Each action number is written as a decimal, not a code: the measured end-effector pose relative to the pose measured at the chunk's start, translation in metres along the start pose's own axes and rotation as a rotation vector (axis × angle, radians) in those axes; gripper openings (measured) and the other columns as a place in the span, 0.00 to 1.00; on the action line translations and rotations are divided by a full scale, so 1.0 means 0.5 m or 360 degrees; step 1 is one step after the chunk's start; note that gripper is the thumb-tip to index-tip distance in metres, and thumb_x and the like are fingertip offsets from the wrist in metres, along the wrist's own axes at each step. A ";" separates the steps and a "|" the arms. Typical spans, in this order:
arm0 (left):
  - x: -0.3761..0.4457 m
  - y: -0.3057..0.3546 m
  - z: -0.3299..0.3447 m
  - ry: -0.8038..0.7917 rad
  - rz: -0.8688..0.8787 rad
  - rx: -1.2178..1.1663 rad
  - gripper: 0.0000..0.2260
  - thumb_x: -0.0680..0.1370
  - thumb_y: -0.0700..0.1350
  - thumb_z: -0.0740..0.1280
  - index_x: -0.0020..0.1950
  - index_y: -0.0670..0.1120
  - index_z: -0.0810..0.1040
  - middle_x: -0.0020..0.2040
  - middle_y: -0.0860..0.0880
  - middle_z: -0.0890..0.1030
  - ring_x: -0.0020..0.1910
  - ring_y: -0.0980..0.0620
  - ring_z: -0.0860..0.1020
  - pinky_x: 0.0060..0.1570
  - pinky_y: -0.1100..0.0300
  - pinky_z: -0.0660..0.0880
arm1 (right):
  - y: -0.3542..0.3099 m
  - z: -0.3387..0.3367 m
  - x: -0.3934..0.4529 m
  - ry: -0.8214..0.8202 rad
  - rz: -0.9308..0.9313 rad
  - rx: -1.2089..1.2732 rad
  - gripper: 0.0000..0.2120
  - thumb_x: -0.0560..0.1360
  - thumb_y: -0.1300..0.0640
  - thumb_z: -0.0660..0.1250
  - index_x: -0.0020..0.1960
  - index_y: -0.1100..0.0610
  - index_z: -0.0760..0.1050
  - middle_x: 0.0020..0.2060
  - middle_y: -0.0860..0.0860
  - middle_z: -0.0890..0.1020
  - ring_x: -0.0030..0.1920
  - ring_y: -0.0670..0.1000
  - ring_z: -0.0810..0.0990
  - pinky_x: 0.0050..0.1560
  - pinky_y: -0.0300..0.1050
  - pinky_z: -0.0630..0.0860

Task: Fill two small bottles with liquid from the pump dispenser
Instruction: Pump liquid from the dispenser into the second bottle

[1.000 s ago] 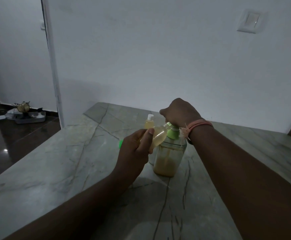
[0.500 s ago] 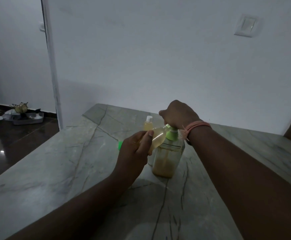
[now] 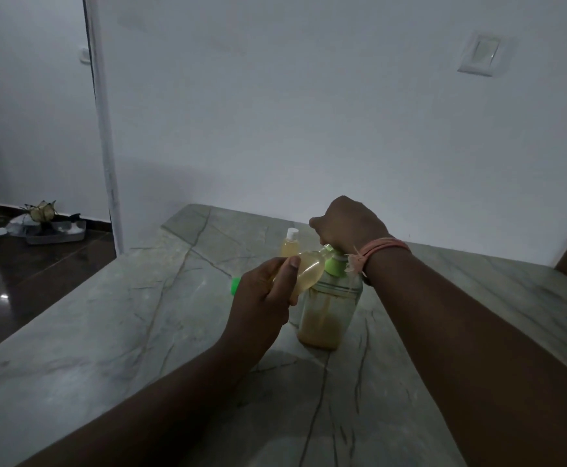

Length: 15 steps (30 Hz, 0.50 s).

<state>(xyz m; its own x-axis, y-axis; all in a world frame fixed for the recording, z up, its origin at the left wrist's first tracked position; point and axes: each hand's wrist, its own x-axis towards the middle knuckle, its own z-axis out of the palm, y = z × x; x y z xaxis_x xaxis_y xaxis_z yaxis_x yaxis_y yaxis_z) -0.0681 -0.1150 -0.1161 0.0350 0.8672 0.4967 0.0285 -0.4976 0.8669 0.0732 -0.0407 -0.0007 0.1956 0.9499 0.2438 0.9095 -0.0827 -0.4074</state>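
Little has changed over the last second: the pose matches the earlier views, with only a slight shift of the camera. The right hand point(image 3: 349, 224) remains fisted over the head of the pump dispenser point(image 3: 329, 305), its fingers pressed together around the pump top; the nozzle itself is hidden, so whether a stroke is being driven cannot be told. The left hand point(image 3: 261, 298) still holds the tilted small bottle point(image 3: 305, 271), fingers and thumb pinching its body, with the mouth brought up against the green collar of the dispenser. The bottle appears largely full of amber liquid, which suggests filling of this one is near its end. The second small bottle point(image 3: 289, 246), capped in white and also showing amber contents, stands upright on the worktop point(image 3: 106, 332) just behind the dispenser and looks already done. A green cap point(image 3: 235, 286) lies on the worktop just beyond the left hand, partly hidden. In judgement, capping the held bottle is what remains; spillage at the tilted mouth is the risk.
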 end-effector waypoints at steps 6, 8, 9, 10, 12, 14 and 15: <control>-0.005 0.005 -0.002 -0.0025 -0.0028 -0.0021 0.13 0.85 0.51 0.59 0.49 0.48 0.81 0.31 0.52 0.78 0.26 0.58 0.73 0.25 0.63 0.68 | -0.004 -0.012 -0.009 -0.0083 -0.0011 0.0029 0.15 0.71 0.47 0.62 0.40 0.57 0.80 0.39 0.53 0.85 0.40 0.56 0.83 0.48 0.48 0.80; -0.005 0.007 -0.002 -0.0020 -0.0038 -0.0017 0.12 0.84 0.51 0.59 0.50 0.50 0.81 0.31 0.52 0.78 0.27 0.59 0.74 0.26 0.64 0.68 | -0.010 -0.017 -0.009 -0.0065 -0.0031 -0.0020 0.14 0.71 0.47 0.62 0.39 0.56 0.79 0.39 0.52 0.85 0.41 0.55 0.83 0.48 0.48 0.80; -0.004 0.007 -0.001 -0.0017 -0.0043 -0.0015 0.12 0.84 0.51 0.59 0.50 0.51 0.81 0.31 0.53 0.79 0.27 0.59 0.74 0.26 0.64 0.68 | -0.012 -0.017 -0.008 -0.0052 -0.0033 -0.0035 0.14 0.71 0.47 0.62 0.39 0.56 0.79 0.39 0.51 0.85 0.40 0.55 0.83 0.47 0.47 0.79; -0.002 0.004 -0.001 -0.0013 -0.0050 -0.0013 0.12 0.84 0.51 0.59 0.50 0.51 0.81 0.31 0.54 0.78 0.27 0.59 0.74 0.26 0.65 0.68 | -0.012 -0.014 -0.006 -0.0047 -0.0024 -0.0031 0.13 0.71 0.48 0.62 0.38 0.57 0.79 0.38 0.51 0.85 0.40 0.55 0.83 0.46 0.47 0.79; 0.002 0.001 0.001 -0.0002 -0.0059 0.0001 0.12 0.84 0.51 0.60 0.52 0.49 0.81 0.31 0.56 0.78 0.27 0.59 0.75 0.26 0.66 0.68 | -0.010 -0.011 -0.005 -0.0040 0.0013 -0.0004 0.13 0.71 0.50 0.62 0.38 0.57 0.80 0.37 0.52 0.85 0.39 0.55 0.83 0.44 0.45 0.78; 0.002 -0.003 0.002 0.0008 -0.0067 0.0005 0.13 0.84 0.51 0.60 0.54 0.47 0.81 0.31 0.57 0.78 0.28 0.58 0.75 0.25 0.67 0.69 | -0.005 -0.006 -0.004 -0.0051 0.0037 0.0006 0.13 0.71 0.50 0.63 0.38 0.57 0.80 0.36 0.52 0.84 0.39 0.56 0.83 0.42 0.45 0.76; 0.002 -0.004 0.002 0.0007 -0.0061 -0.0003 0.13 0.84 0.51 0.60 0.54 0.47 0.81 0.31 0.57 0.78 0.28 0.58 0.75 0.25 0.66 0.68 | -0.004 -0.004 -0.004 -0.0064 0.0040 0.0014 0.13 0.72 0.50 0.63 0.38 0.57 0.80 0.36 0.52 0.85 0.39 0.56 0.83 0.42 0.45 0.76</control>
<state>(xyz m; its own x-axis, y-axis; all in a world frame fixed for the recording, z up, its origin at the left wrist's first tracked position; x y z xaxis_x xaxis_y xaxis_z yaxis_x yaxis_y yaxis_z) -0.0670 -0.1130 -0.1176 0.0297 0.8858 0.4632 0.0275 -0.4639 0.8854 0.0718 -0.0432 0.0016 0.2034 0.9589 0.1976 0.9012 -0.1045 -0.4206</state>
